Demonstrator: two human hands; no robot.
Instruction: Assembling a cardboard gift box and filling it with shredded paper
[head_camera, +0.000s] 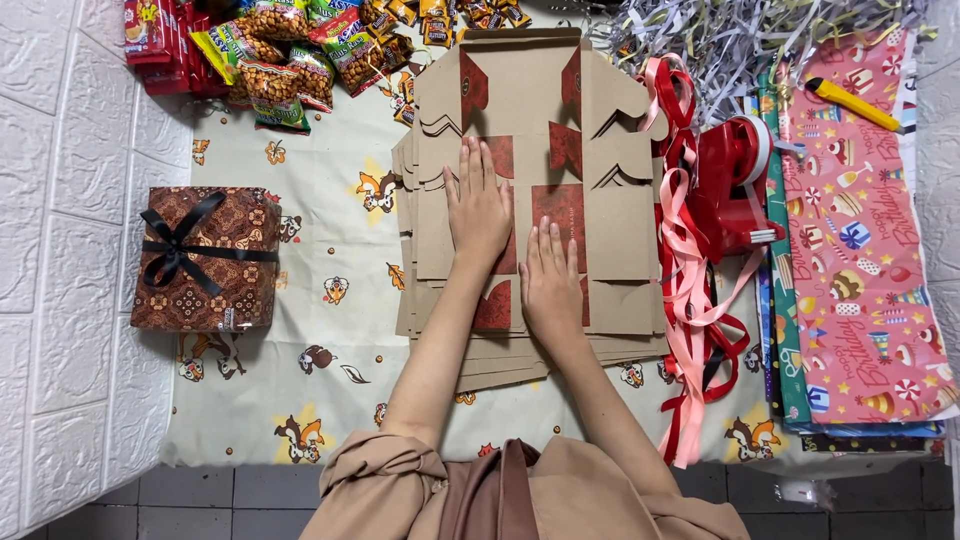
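Head view shows the left hand (478, 208) and right hand (550, 280), fingers flat and holding nothing, pressing the flattened brown box blank (535, 180) atop its stack mid-cloth; even downward pressure should keep the creases aligned.

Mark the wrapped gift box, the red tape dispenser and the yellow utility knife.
Wrapped gift box (205, 260), head view: on its brown patterned top, beside the black ribbon.
Red tape dispenser (735, 190), head view: on its red body.
Yellow utility knife (852, 103), head view: mid-handle.

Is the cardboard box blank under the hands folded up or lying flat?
Flat: the cardboard box blank lies unfolded atop a stack, flaps spread, with the left hand and right hand pressed palm-down on it.
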